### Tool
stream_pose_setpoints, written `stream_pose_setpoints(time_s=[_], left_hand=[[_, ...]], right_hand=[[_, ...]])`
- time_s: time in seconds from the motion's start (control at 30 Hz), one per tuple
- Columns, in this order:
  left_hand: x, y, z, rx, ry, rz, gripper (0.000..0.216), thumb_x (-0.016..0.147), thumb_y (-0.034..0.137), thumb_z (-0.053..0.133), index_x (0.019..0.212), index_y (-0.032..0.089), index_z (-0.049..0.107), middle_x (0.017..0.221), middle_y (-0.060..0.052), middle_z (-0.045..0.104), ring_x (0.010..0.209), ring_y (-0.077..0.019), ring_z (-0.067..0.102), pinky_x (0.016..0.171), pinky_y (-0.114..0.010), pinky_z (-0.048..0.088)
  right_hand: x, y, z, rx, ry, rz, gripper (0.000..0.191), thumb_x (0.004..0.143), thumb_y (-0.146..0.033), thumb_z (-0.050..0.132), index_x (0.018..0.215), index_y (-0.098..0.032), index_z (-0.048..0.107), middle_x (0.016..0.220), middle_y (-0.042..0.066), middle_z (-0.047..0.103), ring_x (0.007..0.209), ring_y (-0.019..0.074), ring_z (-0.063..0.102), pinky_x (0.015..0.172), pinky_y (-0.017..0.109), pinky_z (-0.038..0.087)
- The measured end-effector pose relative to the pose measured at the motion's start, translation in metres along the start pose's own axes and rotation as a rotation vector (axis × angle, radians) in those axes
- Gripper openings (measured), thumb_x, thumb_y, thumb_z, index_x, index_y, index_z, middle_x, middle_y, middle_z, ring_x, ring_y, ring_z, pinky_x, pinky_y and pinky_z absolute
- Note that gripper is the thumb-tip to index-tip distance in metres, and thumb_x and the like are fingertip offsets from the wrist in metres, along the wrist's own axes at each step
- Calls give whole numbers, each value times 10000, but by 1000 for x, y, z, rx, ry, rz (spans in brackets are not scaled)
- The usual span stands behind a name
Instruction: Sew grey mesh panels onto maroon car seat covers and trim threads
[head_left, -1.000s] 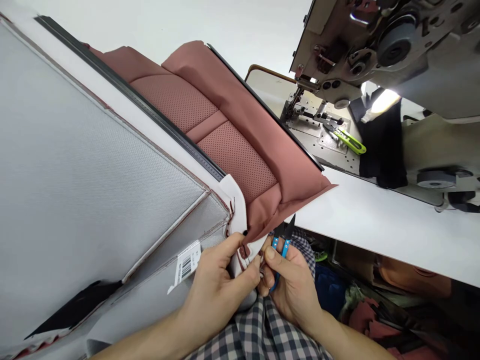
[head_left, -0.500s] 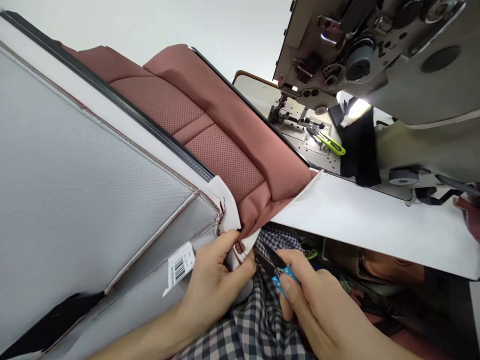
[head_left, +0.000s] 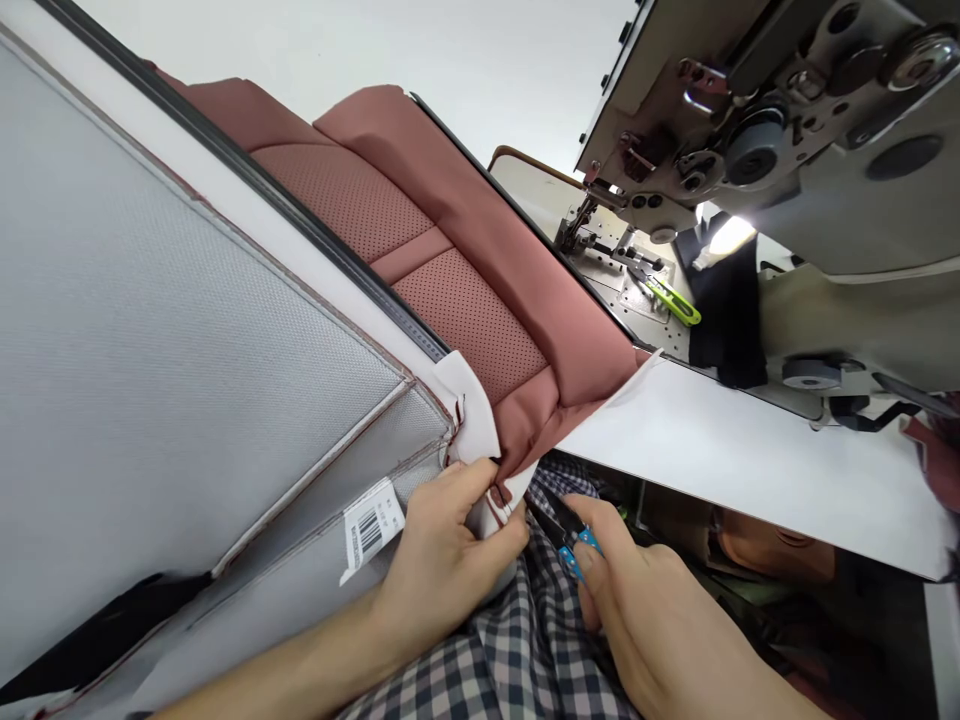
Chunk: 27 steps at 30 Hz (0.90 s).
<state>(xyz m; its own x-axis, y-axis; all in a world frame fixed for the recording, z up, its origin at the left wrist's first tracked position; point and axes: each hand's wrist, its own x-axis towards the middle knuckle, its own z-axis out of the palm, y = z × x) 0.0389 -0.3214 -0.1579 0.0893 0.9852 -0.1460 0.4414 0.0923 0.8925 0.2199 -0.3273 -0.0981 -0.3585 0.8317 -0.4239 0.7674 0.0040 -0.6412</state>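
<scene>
A reddish-brown seat cover (head_left: 480, 310) with perforated panels lies across the table, its grey backing (head_left: 195, 340) folded toward me on the left. My left hand (head_left: 450, 545) pinches the cover's lower corner, where red thread shows on the white lining. Close to that corner, my right hand (head_left: 637, 590) is closed round small thread snips (head_left: 579, 552) with blue handles. The dark blades point up and left toward the pinched edge; whether they touch it I cannot tell. A barcode label (head_left: 371, 530) hangs from the backing beside my left hand.
A sewing machine (head_left: 787, 150) fills the upper right, its lamp lit. On its metal bed lies a lime-green cutter (head_left: 673, 300). The white table edge (head_left: 750, 450) runs to the right, above a dark space holding brown and red material. Checked cloth (head_left: 480, 665) covers my lap.
The whole scene has shifted slightly right in view, the machine included. Both hands keep nearly the same place at the cover's corner, and the snips stay beside it.
</scene>
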Motion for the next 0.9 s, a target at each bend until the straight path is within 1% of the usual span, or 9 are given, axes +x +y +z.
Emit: stream_pose_setpoints(time_s=[0.1,0.2,0.3,0.4,0.47,0.57,0.63,0.8,0.9], left_hand=[[0,-1,1,22,13,27,317,834,241,547,600,181,341,556,60,369,539,-74,376,535,-205,299],[1,-1,2,22,22,23,308,829,228,545,602,181,342,557,62,362,533,-71,363,530,-203,295],[1,-1,3,-20,13,-22,307,835,238,540,608,186,340,560,61,362,532,-72,360,524,-201,302],[-1,0,2,-61,3,-67,300,842,250,530,617,191,340,568,58,374,534,-74,367,522,-204,306],[-2,0,2,-72,0,-77,296,841,252,528,618,191,345,573,57,380,541,-76,373,529,-207,309],[-2,0,3,-84,-12,-78,284,838,245,533,620,189,360,576,57,386,549,-77,377,538,-207,314],[-2,0,4,-93,-7,-81,284,844,249,532,622,189,365,574,59,384,545,-75,372,531,-207,309],[-2,1,3,-83,2,-87,300,842,250,529,608,188,351,564,58,375,544,-76,370,526,-211,297],[-3,1,3,-74,4,-75,300,840,251,529,607,189,352,564,56,380,553,-79,379,533,-212,303]], right_hand=[[0,2,5,-75,84,-42,374,961,-201,345,1223,-80,583,446,7,577,297,168,450,350,291,170],[-3,4,14,-43,173,-45,354,963,-229,387,1227,-120,596,458,-2,562,322,158,429,376,295,165],[-6,3,26,152,211,73,331,1005,-313,383,1235,-197,591,518,-19,574,371,142,439,422,279,224],[-10,1,38,419,178,201,350,1027,-436,369,1214,-229,579,607,-18,595,457,131,472,465,259,285],[-13,1,43,600,174,249,385,1018,-504,381,1214,-225,559,629,-20,581,452,114,425,438,244,264],[-16,3,43,755,252,256,391,1008,-532,405,1222,-230,532,621,-37,536,421,95,351,410,228,244],[-16,6,38,696,262,206,354,1013,-503,409,1211,-238,537,617,-40,533,434,102,392,426,225,289],[-12,11,22,190,88,68,289,1021,-370,396,1224,-242,558,717,3,674,538,165,591,515,261,407],[-13,7,21,10,105,82,306,1027,-363,375,1222,-238,575,740,22,716,569,205,652,563,293,446]])
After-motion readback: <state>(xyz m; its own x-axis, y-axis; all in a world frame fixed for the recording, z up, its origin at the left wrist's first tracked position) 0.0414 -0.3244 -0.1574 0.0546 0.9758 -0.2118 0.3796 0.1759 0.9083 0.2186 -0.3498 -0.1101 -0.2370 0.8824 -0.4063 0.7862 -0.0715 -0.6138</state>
